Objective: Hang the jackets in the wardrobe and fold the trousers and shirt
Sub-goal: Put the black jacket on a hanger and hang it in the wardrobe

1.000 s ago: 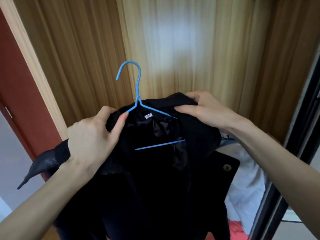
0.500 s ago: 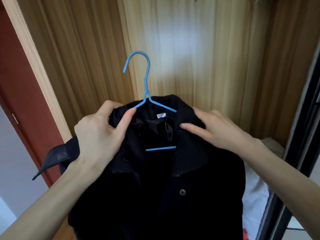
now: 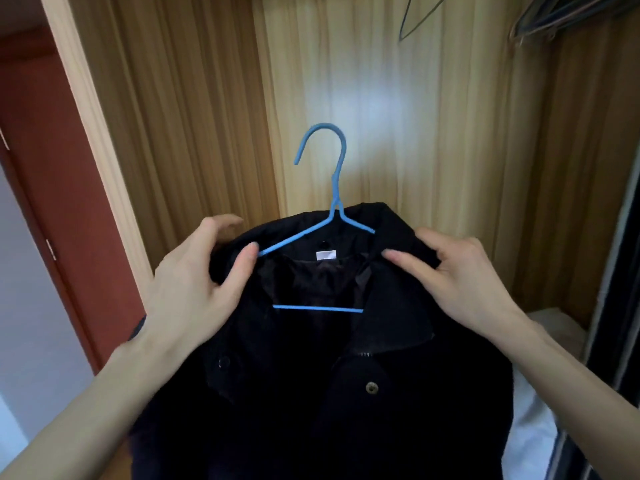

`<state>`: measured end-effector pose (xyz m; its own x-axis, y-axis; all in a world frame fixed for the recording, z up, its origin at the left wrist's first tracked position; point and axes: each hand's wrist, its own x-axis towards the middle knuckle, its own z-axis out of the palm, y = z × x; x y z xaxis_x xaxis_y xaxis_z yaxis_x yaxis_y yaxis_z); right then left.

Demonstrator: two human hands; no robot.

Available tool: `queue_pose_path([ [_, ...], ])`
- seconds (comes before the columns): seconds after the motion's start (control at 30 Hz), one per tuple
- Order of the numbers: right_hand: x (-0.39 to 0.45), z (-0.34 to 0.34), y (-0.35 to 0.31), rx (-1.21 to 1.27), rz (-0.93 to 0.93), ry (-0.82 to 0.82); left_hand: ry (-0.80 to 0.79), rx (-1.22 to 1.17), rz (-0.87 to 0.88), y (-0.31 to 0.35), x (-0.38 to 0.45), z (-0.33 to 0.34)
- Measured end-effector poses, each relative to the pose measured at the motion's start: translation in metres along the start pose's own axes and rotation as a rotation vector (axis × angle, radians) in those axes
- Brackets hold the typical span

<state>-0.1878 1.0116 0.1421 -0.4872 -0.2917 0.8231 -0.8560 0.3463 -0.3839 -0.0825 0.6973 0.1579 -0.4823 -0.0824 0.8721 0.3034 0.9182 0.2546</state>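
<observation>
Door edge: a red panel [image 3: 52, 209] fills the left of the frame, outside the wardrobe [image 3: 194, 109].
Left hand [image 3: 194, 285]: centre-left, gripping the jacket's shoulder, thumb by the hanger arm, probably to keep the cloth seated on it.
Jacket [image 3: 346, 393]: black, centre and lower frame, draped over the blue hanger [image 3: 334, 202], hook free and pointing up, not yet on a rail.
Right hand [image 3: 464, 282]: centre-right, pinching the collar and the other shoulder, likely squaring it.
Spare hangers [image 3: 540, 19]: upper right, hanging inside; they may crowd the hook.
Pale cloth [image 3: 533, 420]: lower right, behind the jacket.
</observation>
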Motion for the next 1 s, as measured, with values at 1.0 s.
queue_pose_path([
  [1.0, 0.009, 0.001, -0.009, -0.114, -0.012, -0.126, -0.27, 0.159, 0.295, 0.08, 0.022, 0.04],
])
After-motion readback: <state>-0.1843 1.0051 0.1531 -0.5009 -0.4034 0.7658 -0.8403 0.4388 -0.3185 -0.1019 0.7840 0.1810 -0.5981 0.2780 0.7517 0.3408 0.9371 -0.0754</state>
